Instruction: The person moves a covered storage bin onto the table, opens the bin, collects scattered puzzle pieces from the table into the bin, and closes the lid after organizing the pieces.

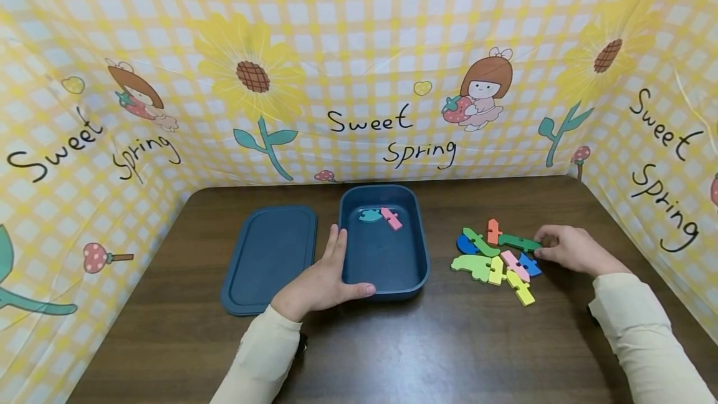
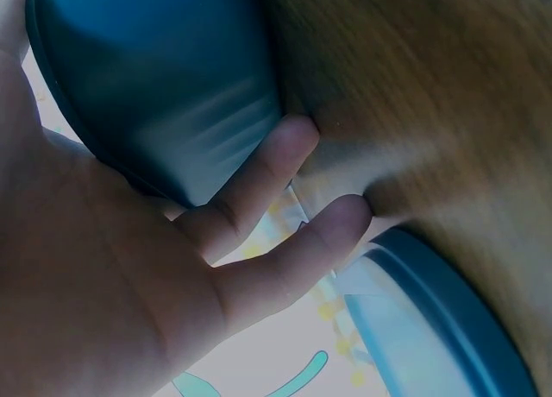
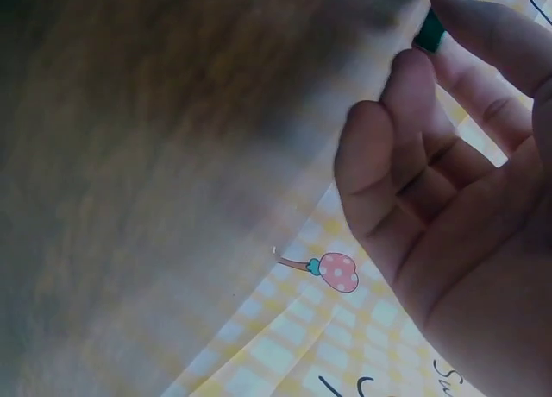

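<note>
A dark blue box (image 1: 384, 260) holds a teal puzzle piece (image 1: 370, 216) and a pink puzzle piece (image 1: 391, 218) near its far end. My left hand (image 1: 316, 282) rests against the box's near left corner, fingers extended along the left wall and thumb over the front rim. To the right, my right hand (image 1: 572, 249) pinches the end of a dark green puzzle piece (image 1: 518, 242) between thumb and fingertips. Only a tip of that green piece (image 3: 429, 30) shows in the right wrist view. In the left wrist view, two fingers extend below the box's outer wall (image 2: 164, 86).
Left of the box lies its dark blue lid (image 1: 269, 260). Several colourful puzzle pieces lie clustered on the brown table (image 1: 392, 348), among them a light green one (image 1: 472, 265), an orange one (image 1: 493, 231) and a yellow one (image 1: 521, 288). Patterned cloth (image 1: 359, 80) walls the table's back and sides.
</note>
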Available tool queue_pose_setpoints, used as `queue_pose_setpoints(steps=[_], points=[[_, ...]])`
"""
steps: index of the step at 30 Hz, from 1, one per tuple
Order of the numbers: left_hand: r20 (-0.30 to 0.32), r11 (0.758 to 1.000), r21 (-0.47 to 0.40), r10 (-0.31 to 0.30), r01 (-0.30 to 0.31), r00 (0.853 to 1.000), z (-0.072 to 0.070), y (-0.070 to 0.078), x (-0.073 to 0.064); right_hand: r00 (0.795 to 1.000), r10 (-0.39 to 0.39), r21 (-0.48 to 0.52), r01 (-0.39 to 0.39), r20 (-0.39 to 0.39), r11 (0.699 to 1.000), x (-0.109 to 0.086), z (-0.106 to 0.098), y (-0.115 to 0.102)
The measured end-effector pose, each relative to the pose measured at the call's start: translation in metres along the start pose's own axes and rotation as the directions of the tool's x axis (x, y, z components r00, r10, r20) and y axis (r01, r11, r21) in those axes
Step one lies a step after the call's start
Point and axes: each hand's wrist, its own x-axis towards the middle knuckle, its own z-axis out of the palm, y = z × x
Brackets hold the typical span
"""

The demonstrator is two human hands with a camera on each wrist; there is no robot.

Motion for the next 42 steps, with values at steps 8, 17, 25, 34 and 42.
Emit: queue_pose_setpoints(steps=[8,17,25,34,42], points=[[0.007,1.0,0.008,-0.003,0.003,1.0,-0.001,0.002,0.0,0.999,0.009,0.01,-0.009,-0.044,1.0,-0.002,-0.004,-0.003],[-0.006,1.0,0.017,-0.004,0.004,1.0,-0.001,0.0,0.0,0.994,-0.021,0.013,0.023,-0.111,1.0,-0.002,-0.007,-0.004],[-0.006,1.0,0.006,-0.003,0.003,1.0,0.0,0.0,-0.001,0.985,-0.063,0.02,0.067,-0.159,0.998,0.0,-0.009,-0.011],[-0.015,1.0,0.015,0.008,-0.007,1.0,-0.001,0.0,-0.002,0.983,-0.084,0.029,0.09,-0.161,0.996,0.005,-0.011,-0.027],[-0.011,1.0,0.004,0.004,-0.004,1.0,0.0,0.0,-0.002,0.981,-0.097,0.049,0.106,-0.166,0.993,0.008,-0.013,-0.042]])
